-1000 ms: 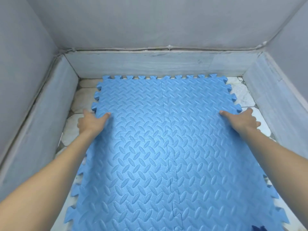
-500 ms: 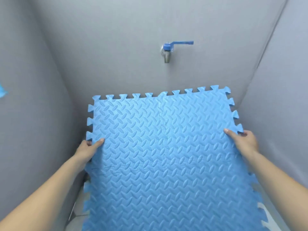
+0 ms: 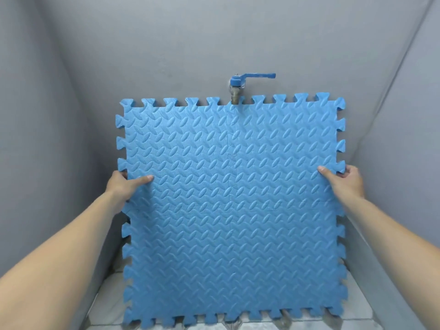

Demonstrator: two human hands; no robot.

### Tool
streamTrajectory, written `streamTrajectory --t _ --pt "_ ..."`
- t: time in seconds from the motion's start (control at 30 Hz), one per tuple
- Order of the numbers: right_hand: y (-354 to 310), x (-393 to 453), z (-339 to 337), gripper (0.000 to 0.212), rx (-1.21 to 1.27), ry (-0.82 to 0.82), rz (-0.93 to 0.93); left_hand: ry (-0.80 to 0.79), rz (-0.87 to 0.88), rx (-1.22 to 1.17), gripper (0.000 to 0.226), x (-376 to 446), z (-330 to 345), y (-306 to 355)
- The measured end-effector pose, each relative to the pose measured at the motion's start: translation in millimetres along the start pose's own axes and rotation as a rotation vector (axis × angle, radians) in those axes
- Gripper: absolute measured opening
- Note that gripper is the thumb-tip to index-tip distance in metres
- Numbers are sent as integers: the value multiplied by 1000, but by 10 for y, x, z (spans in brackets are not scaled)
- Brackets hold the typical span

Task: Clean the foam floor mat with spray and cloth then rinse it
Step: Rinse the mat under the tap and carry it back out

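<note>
I hold the blue foam mat (image 3: 233, 198) standing up, right under the tap (image 3: 237, 88). My left hand (image 3: 127, 184) pinches its left edge and my right hand (image 3: 342, 181) pinches its right edge. The mat's top edge touches the tap's spout.

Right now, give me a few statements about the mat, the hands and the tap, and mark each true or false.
1. Both hands grip the foam mat by its side edges. True: left hand, right hand.
2. The mat lies flat on the floor. False: it is held upright, facing the person.
3. The tap has a blue lever handle. True.
4. Water runs from the tap. False: no stream shows.
5. A cloth hangs on the mat. False: none shows.
</note>
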State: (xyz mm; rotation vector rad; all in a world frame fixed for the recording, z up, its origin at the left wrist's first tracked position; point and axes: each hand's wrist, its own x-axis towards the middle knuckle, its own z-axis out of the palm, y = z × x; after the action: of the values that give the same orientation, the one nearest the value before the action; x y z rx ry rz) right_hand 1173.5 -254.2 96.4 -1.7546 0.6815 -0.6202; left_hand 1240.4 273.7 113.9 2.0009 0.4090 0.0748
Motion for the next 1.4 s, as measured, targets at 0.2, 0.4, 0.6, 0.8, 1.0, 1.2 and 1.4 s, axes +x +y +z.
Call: streamTrajectory --t 0.2,0.4,0.6,0.8,1.0,1.2,1.4 --pt "-222 -182 12 80 -150 -33 -43 16 65 -37 109 113 36 -66" --pt "-1640 -358 232 72 -391 55 -359 -51 96 -106 110 149 -2 -138" --pt "-2834 -607 1037 66 -893 -326 -775 -8 120 -86 84 57 60 -60" --pt "-2645 -531 1304 63 -1000 -192 -832 26 132 -71 93 94 73 -98" --pt "-2690 -543 1299 62 -1002 -209 -792 13 145 -85 98 64 122 -72" --pt "-2725 -641 1333 60 -1019 -186 -806 -8 156 -113 100 -44 262 -6" --pt "-2717 -621 1327 59 -1026 -172 -827 -58 164 -111 95 -190 536 73"
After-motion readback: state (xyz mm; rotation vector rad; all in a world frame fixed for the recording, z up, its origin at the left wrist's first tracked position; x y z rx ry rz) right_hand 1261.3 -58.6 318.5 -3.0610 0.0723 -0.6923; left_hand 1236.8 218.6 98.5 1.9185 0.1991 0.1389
